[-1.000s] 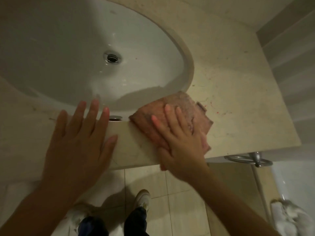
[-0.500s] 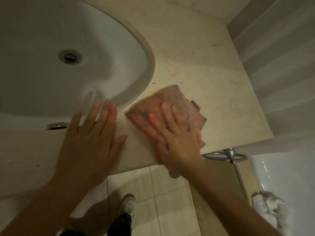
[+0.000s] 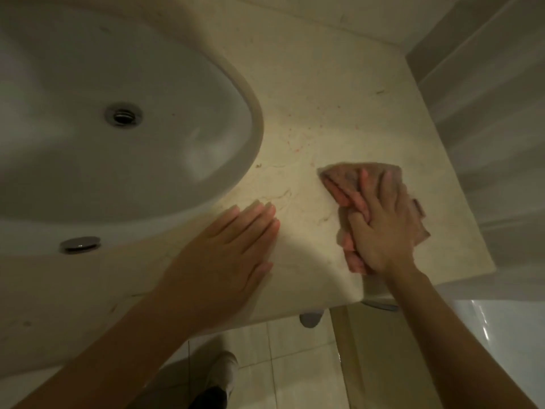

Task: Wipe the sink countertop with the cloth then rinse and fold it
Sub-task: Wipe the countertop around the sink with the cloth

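A folded pinkish-brown cloth (image 3: 348,174) lies on the beige stone countertop (image 3: 324,93) near its right front corner. My right hand (image 3: 380,225) presses flat on the cloth, fingers spread over it and the thumb side curled around its left edge. My left hand (image 3: 230,249) rests flat on the bare counter to the left of the cloth, fingers together, holding nothing. Small reddish specks dot the counter between the cloth and the white oval sink (image 3: 182,160).
The sink drain (image 3: 123,117) sits mid-basin and an overflow cap (image 3: 79,245) at the front rim. A white wall or curtain (image 3: 486,128) borders the counter's right edge. Below are floor tiles (image 3: 295,373), my shoe (image 3: 224,370) and a bathtub rim (image 3: 495,335).
My right hand has slid the cloth to the right, from the sink's front rim toward the counter's right corner. My left hand followed to the right along the front edge.
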{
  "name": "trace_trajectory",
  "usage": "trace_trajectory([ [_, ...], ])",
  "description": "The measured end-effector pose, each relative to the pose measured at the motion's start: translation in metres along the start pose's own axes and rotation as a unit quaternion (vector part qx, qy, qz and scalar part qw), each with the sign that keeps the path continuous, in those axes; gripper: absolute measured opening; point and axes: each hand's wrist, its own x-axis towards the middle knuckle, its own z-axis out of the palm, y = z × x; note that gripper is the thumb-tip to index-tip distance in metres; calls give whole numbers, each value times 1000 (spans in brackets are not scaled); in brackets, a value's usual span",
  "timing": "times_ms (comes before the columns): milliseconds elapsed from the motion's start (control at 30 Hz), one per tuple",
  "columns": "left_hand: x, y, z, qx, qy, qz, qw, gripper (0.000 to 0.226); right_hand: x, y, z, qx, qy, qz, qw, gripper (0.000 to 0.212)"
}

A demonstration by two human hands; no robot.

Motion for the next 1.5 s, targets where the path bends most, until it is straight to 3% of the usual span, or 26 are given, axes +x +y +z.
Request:
trace_trajectory([
  [200, 3, 6, -5, 0, 8, -12, 1000, 54, 24, -45, 1, -18, -53, -89, 994, 60],
  [367, 5, 9, -6, -10, 10, -46, 999, 54, 53, -123, 18, 42, -21, -310, 950, 49],
  [433, 6, 9, -6, -8, 5, -52, 999, 56, 60, -126, 18, 107, -39, -333, 936, 44],
  [533, 6, 7, -8, -6, -5, -46, 999, 58, 64, -102, 5, 294, 0, -318, 901, 37],
  [600, 4, 5, -8, -14, -10, -53, 998, 59, 61, -78, -10, 342, 53, -300, 889, 35],
  [667, 12, 5, -10, -43, 11, -58, 997, 58, 61, -36, -27, 329, 120, -263, 899, 35],
  [733, 35, 3, -12, -51, 55, -44, 996, 52, 69, 15, -47, 244, 158, -217, 932, 36],
  [833, 81, -6, -11, -32, 109, -64, 991, 49, 67, 69, -55, 195, 70, -143, 968, 40],
  [900, 98, -13, -14, -57, 130, -131, 981, 56, 47, 78, -40, 116, 3, -166, 979, 40],
  [967, 104, -14, -14, -104, 167, -172, 965, 62, 24, 69, -20, 54, -19, -176, 983, 54],
  [1033, 109, 3, -20, -168, 200, -169, 950, 58, 5, 37, -5, 123, -43, -122, 984, 68],
  [1067, 113, 17, -24, -199, 213, -147, 945, 54, -3, 19, -5, 212, -76, -101, 969, 70],
  [1100, 119, 33, -27, -240, 206, -128, 940, 52, -9, 4, -8, 343, -104, -80, 930, 71],
  [1167, 133, 63, -31, -283, 142, -72, 946, 50, -13, -5, -20, 545, -66, -31, 835, 63],
  [1200, 139, 73, -27, -251, 104, -49, 961, 51, -13, 4, -24, 545, -3, -16, 838, 56],
  [1267, 144, 82, -9, -144, 23, -34, 989, 59, -9, 47, -23, 350, 116, 10, 929, 49],
  [1300, 145, 82, -2, -97, 4, -28, 995, 64, -8, 72, -20, 229, 119, 30, 966, 54],
  [1367, 150, 81, 6, -38, -21, -17, 999, 67, -8, 110, -9, 81, 47, 83, 992, 75],
  [1433, 162, 82, 6, 17, -62, 0, 998, 60, -11, 124, 1, 34, -1, 103, 994, 78],
  [1500, 184, 89, -2, 28, -119, 14, 992, 58, -10, 124, 6, 19, 1, 99, 995, 67],
])
